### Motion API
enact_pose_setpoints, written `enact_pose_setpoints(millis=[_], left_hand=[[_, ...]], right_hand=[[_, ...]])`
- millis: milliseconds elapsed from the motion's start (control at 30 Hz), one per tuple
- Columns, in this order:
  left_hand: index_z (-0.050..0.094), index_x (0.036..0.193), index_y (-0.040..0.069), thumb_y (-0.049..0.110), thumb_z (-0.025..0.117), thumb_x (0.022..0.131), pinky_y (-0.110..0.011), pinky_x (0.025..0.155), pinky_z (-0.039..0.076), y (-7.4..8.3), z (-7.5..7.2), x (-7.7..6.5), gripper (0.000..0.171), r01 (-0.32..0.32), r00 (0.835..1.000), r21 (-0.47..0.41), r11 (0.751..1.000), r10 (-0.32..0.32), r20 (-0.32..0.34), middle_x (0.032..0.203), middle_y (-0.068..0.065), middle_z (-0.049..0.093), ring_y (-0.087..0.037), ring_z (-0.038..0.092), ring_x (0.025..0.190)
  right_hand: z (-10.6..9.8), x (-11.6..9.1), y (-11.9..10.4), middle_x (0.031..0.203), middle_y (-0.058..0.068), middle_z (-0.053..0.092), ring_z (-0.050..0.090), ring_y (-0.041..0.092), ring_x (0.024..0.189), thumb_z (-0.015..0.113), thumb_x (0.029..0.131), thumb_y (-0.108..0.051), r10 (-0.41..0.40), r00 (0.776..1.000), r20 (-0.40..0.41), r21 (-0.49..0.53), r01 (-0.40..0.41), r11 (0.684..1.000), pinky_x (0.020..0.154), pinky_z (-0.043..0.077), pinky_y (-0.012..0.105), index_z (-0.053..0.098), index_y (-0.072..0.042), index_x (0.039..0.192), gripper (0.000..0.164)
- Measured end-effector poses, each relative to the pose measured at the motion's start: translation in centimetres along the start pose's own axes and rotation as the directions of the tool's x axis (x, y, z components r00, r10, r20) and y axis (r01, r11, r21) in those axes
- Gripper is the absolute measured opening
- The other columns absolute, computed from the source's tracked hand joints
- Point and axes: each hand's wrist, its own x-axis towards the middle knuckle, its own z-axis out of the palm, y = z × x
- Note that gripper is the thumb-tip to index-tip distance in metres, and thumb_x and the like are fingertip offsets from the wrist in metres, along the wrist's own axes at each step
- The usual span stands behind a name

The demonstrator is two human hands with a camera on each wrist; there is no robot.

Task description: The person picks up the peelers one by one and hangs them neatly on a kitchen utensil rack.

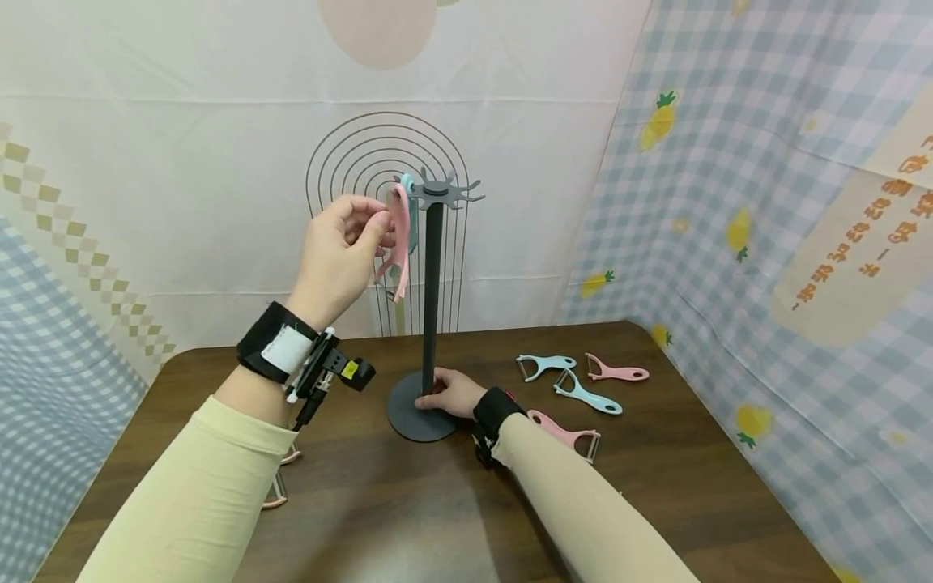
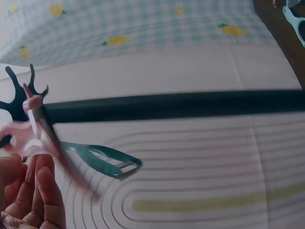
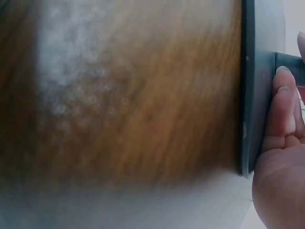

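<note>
Brown table (image 1: 364, 510), checked cloth (image 1: 729, 182), left fingers (image 1: 375, 230) pinching pink peeler (image 1: 402, 235), right fingers (image 1: 432, 401) gripping stand (image 1: 433, 300)

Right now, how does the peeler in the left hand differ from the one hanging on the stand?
Colour: the held peeler is pink; the hanging peeler is blue.
Support: the left hand pinches the held peeler, while the stand bears the hanging peeler.
Overlap: in the head view, the held peeler partly covers the hanging peeler.
Shared: both are near the stand's top.
</note>
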Motion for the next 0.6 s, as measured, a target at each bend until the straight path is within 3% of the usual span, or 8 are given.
enact_pose_setpoints(millis=[100, 200, 300, 400, 500, 567, 600], left_hand=[[0.059, 0.114, 0.002, 0.025, 0.052, 0.101, -0.026, 0.075, 0.052, -1.2, -0.5, -0.7, 0.027, 0.009, 1.0, 0.041, 0.999, -0.009, -0.001, 0.101, -0.007, 0.067, -0.016, 0.066, 0.084], [0.059, 0.114, 0.004, 0.03, 0.051, 0.102, -0.025, 0.073, 0.051, -3.1, -1.6, -2.1, 0.031, 0.037, 0.999, 0.125, 0.992, -0.036, -0.009, 0.101, -0.006, 0.066, -0.016, 0.066, 0.084], [0.061, 0.112, 0.006, 0.036, 0.051, 0.101, -0.024, 0.068, 0.048, -5.8, -3.0, -4.3, 0.033, 0.076, 0.997, 0.219, 0.973, -0.079, 0.001, 0.095, -0.006, 0.066, -0.016, 0.063, 0.081], [0.062, 0.111, 0.007, 0.038, 0.051, 0.101, -0.03, 0.071, 0.047, -8.7, -4.6, -6.9, 0.035, 0.104, 0.991, 0.321, 0.941, -0.127, 0.051, 0.092, -0.007, 0.066, -0.019, 0.061, 0.081], [0.062, 0.113, 0.008, 0.041, 0.051, 0.1, -0.04, 0.076, 0.047, -11.6, -6.1, -9.6, 0.037, 0.138, 0.968, 0.426, 0.894, -0.213, 0.133, 0.095, -0.008, 0.066, -0.022, 0.061, 0.085], [0.062, 0.112, 0.006, 0.04, 0.052, 0.1, -0.044, 0.077, 0.046, -13.3, -7.1, -11.3, 0.037, 0.147, 0.938, 0.487, 0.861, -0.277, 0.208, 0.095, -0.009, 0.066, -0.023, 0.06, 0.086], [0.061, 0.112, 0.005, 0.039, 0.053, 0.1, -0.045, 0.076, 0.047, -14.1, -7.6, -12.1, 0.037, 0.151, 0.915, 0.515, 0.844, -0.316, 0.25, 0.095, -0.008, 0.066, -0.024, 0.06, 0.086]], right_hand=[[0.0, 0.1, 0.2, 0.093, 0.001, 0.06, 0.054, 0.016, 0.085, 0.075, 0.087, -0.029, -0.005, 1.0, -0.002, -0.006, 0.005, 1.0, 0.073, 0.043, 0.029, 0.061, -0.014, 0.099, 0.023], [0.0, 0.1, 0.2, 0.093, 0.001, 0.061, 0.054, 0.015, 0.084, 0.075, 0.087, -0.028, -0.012, 1.0, -0.011, -0.01, 0.012, 1.0, 0.072, 0.043, 0.029, 0.061, -0.014, 0.099, 0.023], [0.2, 0.1, 0.2, 0.093, 0.001, 0.061, 0.054, 0.015, 0.084, 0.075, 0.087, -0.029, -0.016, 1.0, -0.015, -0.017, 0.015, 1.0, 0.073, 0.043, 0.029, 0.061, -0.014, 0.099, 0.024], [0.1, 0.0, 0.1, 0.093, 0.001, 0.06, 0.054, 0.015, 0.084, 0.075, 0.087, -0.029, -0.015, 1.0, -0.014, -0.022, 0.015, 1.0, 0.073, 0.043, 0.029, 0.061, -0.014, 0.099, 0.024], [0.0, -0.1, 0.0, 0.094, 0.001, 0.061, 0.054, 0.015, 0.085, 0.075, 0.087, -0.03, -0.015, 1.0, -0.01, -0.029, 0.014, 0.999, 0.074, 0.043, 0.029, 0.061, -0.014, 0.099, 0.024], [0.0, -0.1, -0.1, 0.093, 0.001, 0.061, 0.054, 0.016, 0.085, 0.075, 0.087, -0.029, -0.017, 1.0, -0.01, -0.026, 0.017, 1.0, 0.074, 0.043, 0.03, 0.061, -0.013, 0.099, 0.025], [0.0, -0.1, -0.1, 0.093, 0.001, 0.061, 0.054, 0.016, 0.085, 0.075, 0.087, -0.029, -0.017, 1.0, -0.009, -0.027, 0.017, 0.999, 0.074, 0.043, 0.03, 0.061, -0.013, 0.099, 0.025]])
